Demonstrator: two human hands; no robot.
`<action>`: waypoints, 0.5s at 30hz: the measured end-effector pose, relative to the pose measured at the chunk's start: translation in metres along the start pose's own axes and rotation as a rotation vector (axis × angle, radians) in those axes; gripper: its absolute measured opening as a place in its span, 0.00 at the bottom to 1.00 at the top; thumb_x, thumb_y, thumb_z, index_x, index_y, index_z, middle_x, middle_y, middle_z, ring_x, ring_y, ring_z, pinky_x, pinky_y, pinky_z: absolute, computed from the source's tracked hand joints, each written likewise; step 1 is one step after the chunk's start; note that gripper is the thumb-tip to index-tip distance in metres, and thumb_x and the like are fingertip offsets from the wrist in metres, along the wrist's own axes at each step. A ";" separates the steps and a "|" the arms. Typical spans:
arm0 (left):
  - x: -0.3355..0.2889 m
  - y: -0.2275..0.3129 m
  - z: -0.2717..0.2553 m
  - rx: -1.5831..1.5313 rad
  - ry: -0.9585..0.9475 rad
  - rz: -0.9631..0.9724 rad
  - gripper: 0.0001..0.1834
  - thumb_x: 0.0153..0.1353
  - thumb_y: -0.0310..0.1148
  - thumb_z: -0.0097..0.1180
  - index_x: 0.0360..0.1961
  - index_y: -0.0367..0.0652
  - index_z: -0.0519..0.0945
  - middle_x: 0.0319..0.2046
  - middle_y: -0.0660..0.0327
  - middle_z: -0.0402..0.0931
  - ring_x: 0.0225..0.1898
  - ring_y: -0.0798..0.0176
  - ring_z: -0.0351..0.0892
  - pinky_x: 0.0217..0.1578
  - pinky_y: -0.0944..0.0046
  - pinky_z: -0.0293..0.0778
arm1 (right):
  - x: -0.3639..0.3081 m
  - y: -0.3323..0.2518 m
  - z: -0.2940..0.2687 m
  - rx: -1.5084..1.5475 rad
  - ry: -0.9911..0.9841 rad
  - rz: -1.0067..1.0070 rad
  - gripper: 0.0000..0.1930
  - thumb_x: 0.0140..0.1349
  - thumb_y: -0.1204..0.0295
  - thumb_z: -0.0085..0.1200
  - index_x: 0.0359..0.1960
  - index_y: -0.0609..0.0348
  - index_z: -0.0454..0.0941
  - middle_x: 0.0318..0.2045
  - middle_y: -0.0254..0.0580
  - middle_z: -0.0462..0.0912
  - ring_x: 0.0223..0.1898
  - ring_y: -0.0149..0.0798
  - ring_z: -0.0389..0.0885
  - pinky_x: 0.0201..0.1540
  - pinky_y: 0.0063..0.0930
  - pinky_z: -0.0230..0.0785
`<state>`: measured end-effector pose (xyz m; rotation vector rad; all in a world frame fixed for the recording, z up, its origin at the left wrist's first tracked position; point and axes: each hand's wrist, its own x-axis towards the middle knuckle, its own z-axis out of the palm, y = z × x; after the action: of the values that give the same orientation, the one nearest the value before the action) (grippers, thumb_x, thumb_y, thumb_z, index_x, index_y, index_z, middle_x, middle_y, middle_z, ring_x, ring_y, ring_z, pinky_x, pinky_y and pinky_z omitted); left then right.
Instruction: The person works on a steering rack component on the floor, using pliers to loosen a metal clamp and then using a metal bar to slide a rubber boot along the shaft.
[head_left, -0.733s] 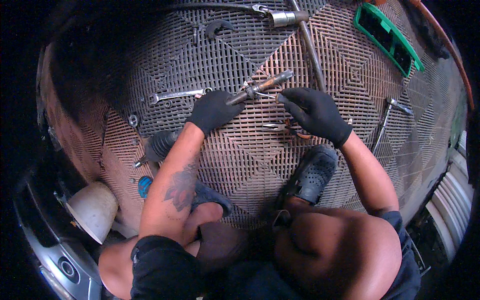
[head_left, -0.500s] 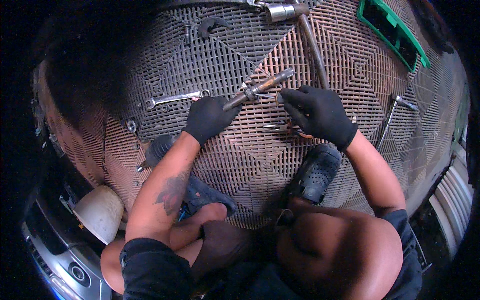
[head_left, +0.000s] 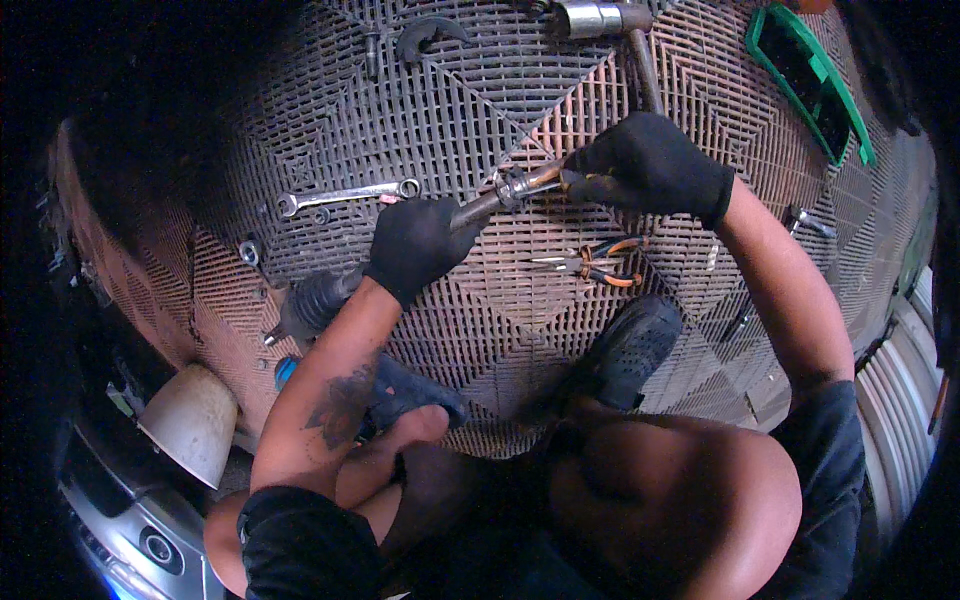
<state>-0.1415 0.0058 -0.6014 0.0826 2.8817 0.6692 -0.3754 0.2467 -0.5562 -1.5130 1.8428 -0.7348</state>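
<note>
My left hand (head_left: 420, 245), in a black glove, is closed around the lower end of a worn metal shaft (head_left: 475, 210). The shaft slants up to the right and carries a shiny metal collar (head_left: 512, 187) near its middle. My right hand (head_left: 650, 170), also gloved in black, is closed at the shaft's upper end and covers it. Its fingers pinch a thin screwdriver-like tool (head_left: 566, 183) lying alongside the shaft, its tip by the collar. Most of that tool is hidden by the fingers.
Pliers (head_left: 590, 264) with orange-black handles lie below the shaft. A combination wrench (head_left: 350, 196) is beyond my left hand, a hammer-shaped tool (head_left: 605, 20) at the far side. A green-rimmed tray (head_left: 812, 85) sits far right, a ribbed rubber boot (head_left: 322, 303) beside my left forearm.
My right hand has moved up and right, onto the shaft's upper end, uncovering the pliers' handles. My left hand keeps its hold, and the view has shifted slightly.
</note>
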 end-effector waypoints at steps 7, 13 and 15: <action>-0.002 0.000 0.000 -0.012 0.005 -0.040 0.22 0.60 0.52 0.63 0.21 0.45 0.81 0.16 0.52 0.78 0.18 0.47 0.80 0.21 0.46 0.74 | -0.018 -0.013 0.028 -0.369 0.189 -0.070 0.13 0.56 0.63 0.67 0.42 0.51 0.86 0.25 0.41 0.82 0.22 0.47 0.81 0.27 0.42 0.72; 0.000 0.001 -0.002 0.021 -0.060 -0.048 0.22 0.61 0.52 0.61 0.22 0.44 0.81 0.16 0.52 0.78 0.18 0.46 0.80 0.21 0.46 0.75 | -0.009 -0.005 0.023 0.222 -0.012 0.219 0.12 0.64 0.61 0.62 0.39 0.56 0.87 0.26 0.51 0.84 0.23 0.53 0.82 0.29 0.43 0.73; -0.002 -0.001 0.000 0.033 -0.051 -0.037 0.22 0.61 0.52 0.61 0.22 0.44 0.81 0.16 0.52 0.78 0.18 0.46 0.80 0.21 0.46 0.75 | -0.009 -0.008 0.027 0.018 0.084 0.118 0.11 0.65 0.60 0.59 0.38 0.52 0.87 0.25 0.49 0.84 0.24 0.54 0.83 0.29 0.45 0.74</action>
<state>-0.1397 0.0049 -0.6011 0.0495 2.8381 0.6044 -0.3488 0.2536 -0.5660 -1.3681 1.9641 -0.7673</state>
